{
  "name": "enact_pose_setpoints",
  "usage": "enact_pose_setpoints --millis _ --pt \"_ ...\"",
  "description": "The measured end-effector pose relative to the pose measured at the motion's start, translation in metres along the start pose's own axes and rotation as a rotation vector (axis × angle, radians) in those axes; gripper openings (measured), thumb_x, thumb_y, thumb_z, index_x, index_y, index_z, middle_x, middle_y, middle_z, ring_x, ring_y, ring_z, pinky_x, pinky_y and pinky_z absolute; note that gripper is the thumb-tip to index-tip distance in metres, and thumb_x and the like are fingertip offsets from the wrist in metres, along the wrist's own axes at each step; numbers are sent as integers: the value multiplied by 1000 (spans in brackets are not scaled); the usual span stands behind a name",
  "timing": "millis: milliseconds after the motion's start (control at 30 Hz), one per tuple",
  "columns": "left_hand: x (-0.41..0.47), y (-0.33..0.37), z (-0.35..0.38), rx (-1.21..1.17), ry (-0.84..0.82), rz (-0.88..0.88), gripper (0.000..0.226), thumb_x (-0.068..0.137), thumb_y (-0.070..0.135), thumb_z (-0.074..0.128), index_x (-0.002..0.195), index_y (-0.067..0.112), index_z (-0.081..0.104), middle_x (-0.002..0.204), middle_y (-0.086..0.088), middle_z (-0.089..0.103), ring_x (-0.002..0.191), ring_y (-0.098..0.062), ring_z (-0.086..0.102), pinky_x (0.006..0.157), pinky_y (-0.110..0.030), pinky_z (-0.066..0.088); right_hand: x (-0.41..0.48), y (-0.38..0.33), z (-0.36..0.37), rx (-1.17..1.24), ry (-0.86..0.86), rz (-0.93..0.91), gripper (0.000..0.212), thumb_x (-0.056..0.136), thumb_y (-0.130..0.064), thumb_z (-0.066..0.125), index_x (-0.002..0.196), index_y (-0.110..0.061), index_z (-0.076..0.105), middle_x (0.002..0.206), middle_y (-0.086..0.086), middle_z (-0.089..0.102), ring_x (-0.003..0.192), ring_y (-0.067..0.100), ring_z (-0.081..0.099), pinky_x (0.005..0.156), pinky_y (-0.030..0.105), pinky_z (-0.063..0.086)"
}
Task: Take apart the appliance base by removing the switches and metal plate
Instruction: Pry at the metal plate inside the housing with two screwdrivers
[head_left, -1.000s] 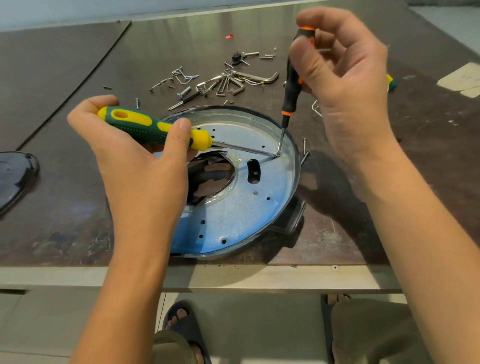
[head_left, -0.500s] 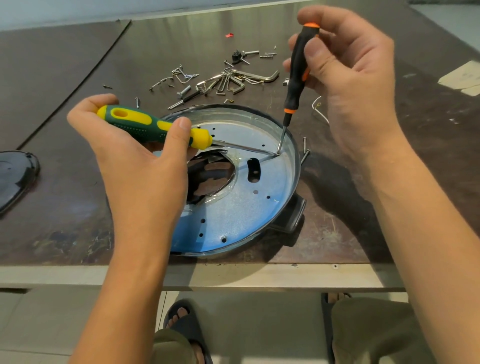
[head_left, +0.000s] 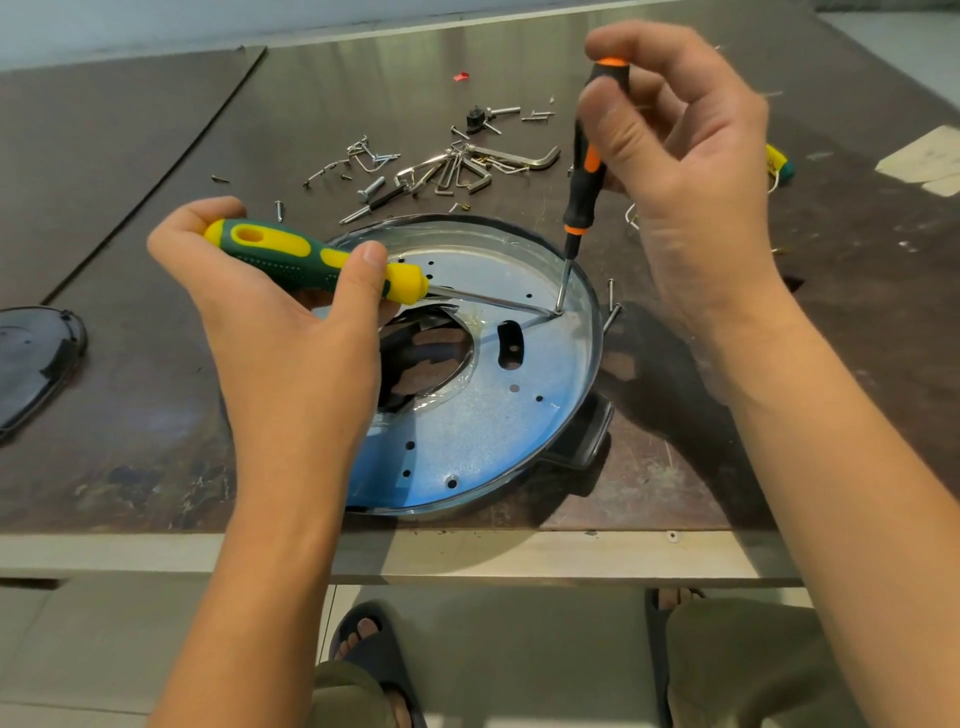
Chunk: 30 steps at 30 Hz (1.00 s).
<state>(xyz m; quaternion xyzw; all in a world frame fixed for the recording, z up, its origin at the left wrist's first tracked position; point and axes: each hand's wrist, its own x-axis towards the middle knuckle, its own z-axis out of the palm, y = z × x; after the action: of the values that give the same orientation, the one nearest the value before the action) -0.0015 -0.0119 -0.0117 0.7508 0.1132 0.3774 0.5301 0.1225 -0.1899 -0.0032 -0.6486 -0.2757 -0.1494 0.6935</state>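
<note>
Left hand (head_left: 291, 338) wraps green-and-yellow screwdriver (head_left: 291, 254); right hand (head_left: 691, 171) pinches black-and-orange screwdriver (head_left: 584, 192); both tips meet near rim of metal plate (head_left: 483, 426) on table (head_left: 156, 364); I guess plate light, thin, stiff, sharp-edged; I'd hold by rim.

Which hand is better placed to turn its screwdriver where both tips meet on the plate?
Right, probably. The right hand pinches the black-orange screwdriver nearly upright, tip on the metal plate near its rim. The left hand holds the green-yellow screwdriver almost flat, better for bracing.
</note>
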Motion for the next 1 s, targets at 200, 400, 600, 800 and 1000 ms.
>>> enact_pose_setpoints --millis 200,400,600,800,1000 --pt "-4 -1 -1 167 27 -2 36 88 41 73 78 28 41 99 -10 54 104 -53 63 89 -67 51 1 1 -5 53 -8 47 26 102 0 50 127 -3 58 104 15 68 94 24 66 82 41 56" --pt "-3 0 0 142 34 -19 39 89 40 73 73 26 41 84 8 47 101 -56 62 88 -70 50 2 0 -2 -35 27 -31 27 94 -7 69 119 -3 61 93 5 60 89 17 58 85 46 58" --pt "-4 3 0 158 44 -22 40 90 36 73 72 24 39 84 9 46 100 -57 62 87 -70 50 1 1 -5 27 12 22 23 100 -8 60 122 -1 61 95 8 62 92 18 59 81 41 51" --pt "-4 4 0 163 43 -8 41 91 34 73 71 23 39 84 10 46 100 -56 62 87 -70 50 2 2 -5 30 -14 15 27 99 1 56 126 -1 59 101 15 65 94 23 63 82 35 56" --pt "-3 -1 0 101 22 -19 31 91 27 73 86 16 45 91 -3 50 99 -51 65 83 -60 58 2 0 -2 23 23 32 21 98 -8 62 118 -3 60 91 3 58 87 16 56 77 35 54"
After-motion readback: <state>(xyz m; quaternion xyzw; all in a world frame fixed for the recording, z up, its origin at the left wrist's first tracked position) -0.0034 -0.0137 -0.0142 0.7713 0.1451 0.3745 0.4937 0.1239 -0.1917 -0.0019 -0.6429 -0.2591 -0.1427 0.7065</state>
